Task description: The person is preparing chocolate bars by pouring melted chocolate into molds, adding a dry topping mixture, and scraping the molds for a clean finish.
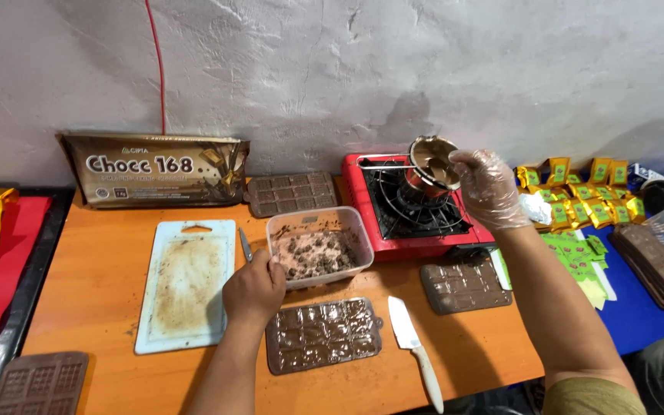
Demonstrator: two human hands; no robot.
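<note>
My left hand is bare and grips the near left corner of a clear plastic tub that holds chopped chocolate bits. My right hand, in a thin clear glove, reaches over the red portable gas stove and drops brown pieces into a small metal pot standing on the burner grate. Just in front of the tub lies a brown chocolate mould, filled and glossy. What my right fingers still pinch is hard to see.
A smeared white cutting board lies left, a white-handled knife near the front edge. More brown moulds sit around. A large chocolate bag leans on the wall. Yellow and green packets and a stack of moulds fill the blue table right.
</note>
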